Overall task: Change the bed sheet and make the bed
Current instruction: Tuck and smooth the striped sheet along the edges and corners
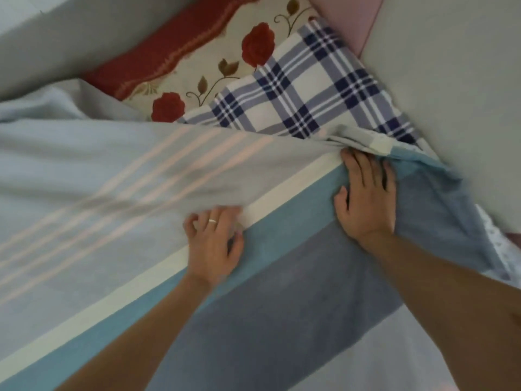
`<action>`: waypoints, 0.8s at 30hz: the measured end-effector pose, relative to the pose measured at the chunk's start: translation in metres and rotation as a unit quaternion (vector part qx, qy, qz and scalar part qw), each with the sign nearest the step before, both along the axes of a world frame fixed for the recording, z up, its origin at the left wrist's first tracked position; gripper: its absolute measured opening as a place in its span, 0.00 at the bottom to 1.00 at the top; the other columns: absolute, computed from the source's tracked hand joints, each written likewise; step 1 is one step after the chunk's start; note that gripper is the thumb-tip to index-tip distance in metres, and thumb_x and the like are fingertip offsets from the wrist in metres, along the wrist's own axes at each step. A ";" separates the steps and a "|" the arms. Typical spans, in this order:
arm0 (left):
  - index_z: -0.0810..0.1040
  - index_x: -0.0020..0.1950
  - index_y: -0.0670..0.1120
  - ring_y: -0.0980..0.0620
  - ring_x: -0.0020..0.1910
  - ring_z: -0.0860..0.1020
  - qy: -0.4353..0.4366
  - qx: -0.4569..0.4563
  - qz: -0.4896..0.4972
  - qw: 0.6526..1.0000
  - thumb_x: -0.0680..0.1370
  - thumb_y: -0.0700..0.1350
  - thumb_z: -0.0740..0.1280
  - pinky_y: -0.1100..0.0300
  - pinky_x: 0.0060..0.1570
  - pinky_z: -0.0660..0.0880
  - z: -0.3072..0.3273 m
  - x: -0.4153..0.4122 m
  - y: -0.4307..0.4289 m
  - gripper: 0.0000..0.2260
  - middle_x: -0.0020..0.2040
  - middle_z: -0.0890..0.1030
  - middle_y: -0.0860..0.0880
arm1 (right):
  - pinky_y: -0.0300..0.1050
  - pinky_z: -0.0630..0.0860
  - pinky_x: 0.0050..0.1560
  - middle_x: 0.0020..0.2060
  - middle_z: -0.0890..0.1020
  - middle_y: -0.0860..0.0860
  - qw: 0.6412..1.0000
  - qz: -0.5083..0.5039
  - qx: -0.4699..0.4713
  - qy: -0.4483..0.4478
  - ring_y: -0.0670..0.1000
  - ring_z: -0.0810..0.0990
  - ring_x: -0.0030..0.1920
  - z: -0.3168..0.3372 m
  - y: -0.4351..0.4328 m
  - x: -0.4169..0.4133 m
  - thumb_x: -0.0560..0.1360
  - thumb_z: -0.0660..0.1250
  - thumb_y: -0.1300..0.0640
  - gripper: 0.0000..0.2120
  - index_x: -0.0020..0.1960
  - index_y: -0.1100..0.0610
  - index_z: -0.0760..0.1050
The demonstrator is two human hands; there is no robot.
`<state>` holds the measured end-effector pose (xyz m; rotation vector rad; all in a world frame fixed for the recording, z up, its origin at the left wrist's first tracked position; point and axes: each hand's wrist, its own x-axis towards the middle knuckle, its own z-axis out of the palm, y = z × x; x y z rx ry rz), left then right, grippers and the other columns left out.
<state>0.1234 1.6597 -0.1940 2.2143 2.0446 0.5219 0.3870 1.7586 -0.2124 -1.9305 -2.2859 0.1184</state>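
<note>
Pink panel [358,21]: plain, upright, in the far corner.
Left wall [70,38]: grey, left of the pink panel.
Right wall [451,80]: grey, right of it.
Lace-edged cloth [499,244]: white, well below it.

Single head-worn view, looking forward and steeply down, close over the striped bed sheet [141,170], tilted frame

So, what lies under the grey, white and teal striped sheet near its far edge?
A blue-and-white plaid cloth emerges from beneath the striped sheet, beside a cream rose-patterned cloth. Whatever lies farther under is covered.
</note>
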 end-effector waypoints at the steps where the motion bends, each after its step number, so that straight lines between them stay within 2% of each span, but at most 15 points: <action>1: 0.70 0.62 0.49 0.45 0.55 0.70 -0.003 0.024 0.053 0.998 0.71 0.48 0.58 0.53 0.58 0.56 0.009 -0.002 0.033 0.19 0.58 0.75 0.45 | 0.55 0.47 0.74 0.71 0.66 0.56 1.000 -0.003 -0.006 0.000 0.56 0.64 0.71 0.000 0.000 0.002 0.73 0.51 0.52 0.30 0.75 0.57 0.58; 3: 0.72 0.64 0.48 0.46 0.63 0.66 0.029 0.024 0.140 0.989 0.73 0.46 0.58 0.53 0.62 0.52 0.032 -0.012 0.107 0.19 0.63 0.73 0.45 | 0.55 0.48 0.74 0.71 0.67 0.56 1.000 -0.001 -0.006 -0.004 0.56 0.64 0.70 -0.001 0.004 0.002 0.73 0.51 0.52 0.31 0.75 0.56 0.58; 5: 0.77 0.54 0.46 0.45 0.60 0.71 0.034 -0.051 0.147 0.987 0.78 0.47 0.55 0.49 0.65 0.56 0.052 -0.020 0.161 0.13 0.55 0.77 0.45 | 0.56 0.49 0.74 0.70 0.68 0.57 1.000 -0.003 -0.001 -0.007 0.56 0.65 0.69 -0.001 0.003 0.002 0.73 0.51 0.52 0.31 0.75 0.56 0.58; 6: 0.77 0.45 0.45 0.44 0.52 0.76 0.025 -0.093 0.118 0.988 0.80 0.47 0.54 0.50 0.59 0.65 0.059 -0.022 0.172 0.14 0.45 0.78 0.45 | 0.56 0.49 0.74 0.70 0.68 0.57 1.000 -0.002 0.000 -0.006 0.56 0.65 0.69 -0.001 0.004 0.001 0.73 0.51 0.52 0.31 0.75 0.57 0.58; 7: 0.74 0.40 0.45 0.43 0.43 0.77 0.028 -0.128 0.082 0.988 0.81 0.47 0.54 0.54 0.46 0.69 0.061 -0.021 0.168 0.15 0.38 0.77 0.46 | 0.56 0.49 0.74 0.69 0.68 0.57 1.000 -0.001 0.000 -0.003 0.56 0.65 0.69 -0.001 0.005 0.002 0.73 0.51 0.52 0.31 0.75 0.57 0.58; 8: 0.72 0.37 0.45 0.43 0.37 0.77 0.039 -0.143 0.056 0.987 0.81 0.47 0.54 0.57 0.36 0.66 0.061 -0.022 0.156 0.15 0.33 0.75 0.47 | 0.56 0.49 0.73 0.69 0.69 0.57 1.000 -0.001 0.001 0.001 0.57 0.65 0.68 0.000 0.007 0.001 0.73 0.51 0.52 0.30 0.74 0.57 0.59; 10: 0.71 0.37 0.45 0.43 0.29 0.76 0.063 -0.155 0.012 0.986 0.80 0.46 0.55 0.60 0.28 0.62 0.056 -0.016 0.107 0.13 0.30 0.76 0.46 | 0.56 0.50 0.72 0.67 0.70 0.58 1.000 0.001 0.006 0.002 0.57 0.65 0.67 0.000 0.007 0.001 0.73 0.51 0.52 0.29 0.73 0.58 0.60; 13: 0.72 0.44 0.45 0.42 0.24 0.76 0.057 -0.174 0.003 0.983 0.78 0.46 0.54 0.59 0.21 0.66 0.047 -0.011 0.042 0.09 0.30 0.78 0.46 | 0.56 0.50 0.71 0.64 0.72 0.60 1.000 0.000 0.003 0.006 0.58 0.66 0.64 0.002 0.006 0.000 0.73 0.50 0.52 0.27 0.70 0.59 0.63; 15: 0.68 0.57 0.47 0.41 0.30 0.78 0.015 -0.200 0.048 0.978 0.80 0.42 0.56 0.54 0.27 0.73 0.047 -0.016 0.041 0.07 0.37 0.79 0.44 | 0.55 0.48 0.72 0.63 0.72 0.59 1.000 -0.001 0.002 0.009 0.57 0.66 0.64 0.002 0.006 0.000 0.72 0.51 0.52 0.28 0.70 0.59 0.64; 17: 0.64 0.68 0.49 0.46 0.38 0.77 -0.017 -0.209 0.078 0.975 0.79 0.38 0.58 0.52 0.39 0.76 0.049 -0.023 0.066 0.18 0.50 0.78 0.42 | 0.54 0.48 0.72 0.64 0.72 0.59 1.000 0.001 0.005 0.010 0.57 0.66 0.64 0.002 0.006 -0.001 0.72 0.51 0.52 0.28 0.70 0.59 0.64; 18: 0.62 0.71 0.50 0.47 0.41 0.76 0.009 -0.201 0.081 0.976 0.79 0.37 0.59 0.53 0.41 0.76 0.050 -0.027 0.082 0.22 0.59 0.74 0.40 | 0.54 0.48 0.72 0.64 0.72 0.59 1.000 0.002 0.006 0.011 0.56 0.66 0.64 0.001 0.007 -0.002 0.72 0.52 0.52 0.28 0.70 0.59 0.64; 20: 0.57 0.75 0.54 0.42 0.53 0.76 0.102 -0.216 0.102 0.966 0.78 0.38 0.62 0.50 0.46 0.75 0.053 -0.034 0.115 0.28 0.74 0.56 0.38 | 0.55 0.49 0.72 0.65 0.72 0.58 1.000 0.004 0.005 0.008 0.56 0.66 0.65 0.000 0.007 0.001 0.72 0.52 0.52 0.28 0.71 0.59 0.64; 21: 0.54 0.76 0.54 0.38 0.59 0.74 0.120 -0.247 0.134 0.952 0.78 0.40 0.63 0.47 0.51 0.74 0.053 -0.037 0.128 0.30 0.76 0.49 0.39 | 0.55 0.49 0.72 0.66 0.72 0.58 1.000 0.004 0.001 0.004 0.56 0.66 0.65 0.000 0.007 0.001 0.72 0.52 0.52 0.28 0.71 0.58 0.63; 22: 0.52 0.77 0.53 0.35 0.62 0.72 0.118 -0.285 0.172 0.935 0.78 0.41 0.63 0.45 0.55 0.73 0.052 -0.042 0.140 0.31 0.76 0.48 0.37 | 0.55 0.48 0.72 0.66 0.72 0.58 1.000 0.001 0.000 0.002 0.56 0.66 0.65 -0.001 0.007 0.003 0.72 0.52 0.52 0.28 0.71 0.58 0.63; 24: 0.56 0.75 0.45 0.35 0.62 0.72 0.134 -0.347 0.237 0.897 0.79 0.45 0.64 0.45 0.56 0.71 0.049 -0.052 0.153 0.28 0.71 0.63 0.35 | 0.54 0.48 0.72 0.66 0.72 0.57 1.000 0.001 -0.002 0.000 0.56 0.66 0.66 -0.002 0.007 0.002 0.72 0.52 0.53 0.28 0.71 0.58 0.64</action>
